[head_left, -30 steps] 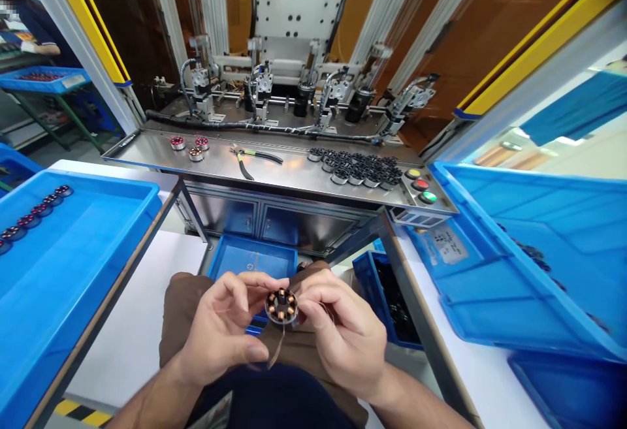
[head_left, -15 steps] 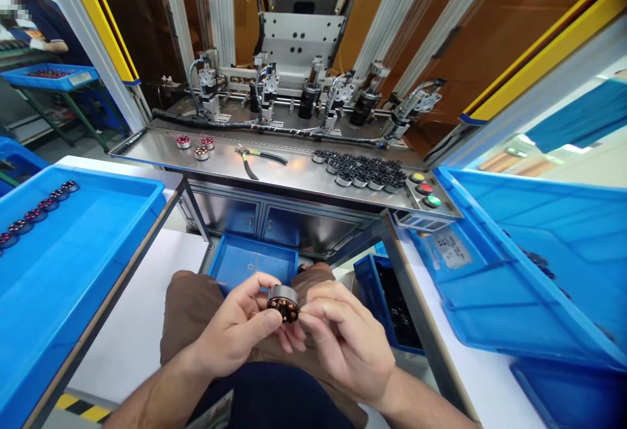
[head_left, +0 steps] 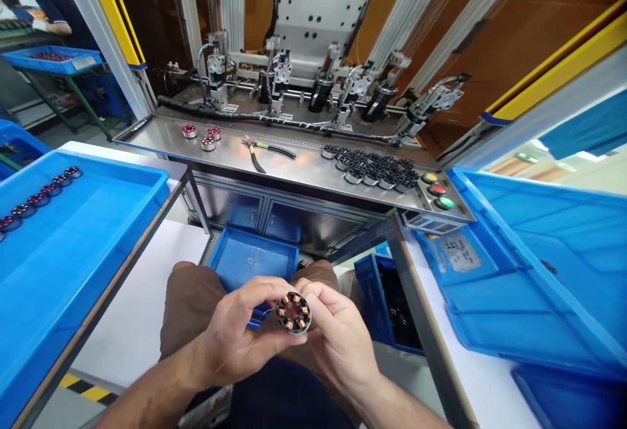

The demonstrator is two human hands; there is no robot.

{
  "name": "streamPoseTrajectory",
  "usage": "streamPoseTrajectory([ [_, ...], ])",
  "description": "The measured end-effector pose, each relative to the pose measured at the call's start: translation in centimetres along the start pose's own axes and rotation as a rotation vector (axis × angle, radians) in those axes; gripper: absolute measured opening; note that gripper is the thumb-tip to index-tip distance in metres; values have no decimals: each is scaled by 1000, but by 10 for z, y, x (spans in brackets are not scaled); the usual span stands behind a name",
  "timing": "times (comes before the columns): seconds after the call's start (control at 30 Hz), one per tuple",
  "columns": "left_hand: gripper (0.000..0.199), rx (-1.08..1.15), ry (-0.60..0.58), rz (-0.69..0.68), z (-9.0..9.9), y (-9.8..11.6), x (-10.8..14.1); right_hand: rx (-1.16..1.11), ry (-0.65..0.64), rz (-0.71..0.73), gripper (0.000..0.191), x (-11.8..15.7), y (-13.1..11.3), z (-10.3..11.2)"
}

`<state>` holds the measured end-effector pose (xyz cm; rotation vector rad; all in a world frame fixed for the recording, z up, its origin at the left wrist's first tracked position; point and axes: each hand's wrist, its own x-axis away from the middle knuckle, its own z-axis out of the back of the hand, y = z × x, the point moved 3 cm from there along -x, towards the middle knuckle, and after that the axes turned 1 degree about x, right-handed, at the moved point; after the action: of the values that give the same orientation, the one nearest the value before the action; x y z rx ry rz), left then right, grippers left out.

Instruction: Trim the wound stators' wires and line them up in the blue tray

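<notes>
A round metal ring with copper windings (head_left: 293,313) is held over my lap, its wound face turned up toward the camera. My left hand (head_left: 249,324) grips it from the left, thumb below and index finger above. My right hand (head_left: 337,331) is closed at its right edge, thumb and fingers pressed together; what they pinch, if anything, is too small to make out. A thin wire shows beside the ring on the left. Green-and-black cutters (head_left: 267,151) lie on the steel bench (head_left: 230,155), right of three rings with red or copper windings (head_left: 208,143).
Many black-and-silver rings (head_left: 377,169) are grouped on the bench near coloured buttons (head_left: 436,189). A blue tray (head_left: 98,220) with a row of wound rings stands left, blue bins (head_left: 539,253) right. Machine fixtures (head_left: 321,93) stand behind. A person (head_left: 49,4) is at far left.
The ring has been tilted so its wound face points up at the camera. My right hand has moved slightly left, closer against it. The whole view has shifted a little.
</notes>
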<state>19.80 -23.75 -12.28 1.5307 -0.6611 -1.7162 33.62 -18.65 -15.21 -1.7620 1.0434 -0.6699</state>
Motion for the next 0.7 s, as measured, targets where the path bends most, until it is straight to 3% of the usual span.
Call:
streamPoseTrajectory([
  [0.27,59,-30,-3,-22,2,0,1,30,27,-3,37,0,3,0],
  [0.37,55,21,2,52,2,0,5,159,4,104,31,-2,-5,4],
  [0.5,56,385,49,247,3,-3,8,550,-68,504,20,-4,-38,5],
  [0.6,60,753,79,522,-1,-13,6,816,-193,796,12,0,-60,2],
  [0.7,51,1010,-83,857,-14,-19,6,973,-287,936,11,3,-69,1],
])
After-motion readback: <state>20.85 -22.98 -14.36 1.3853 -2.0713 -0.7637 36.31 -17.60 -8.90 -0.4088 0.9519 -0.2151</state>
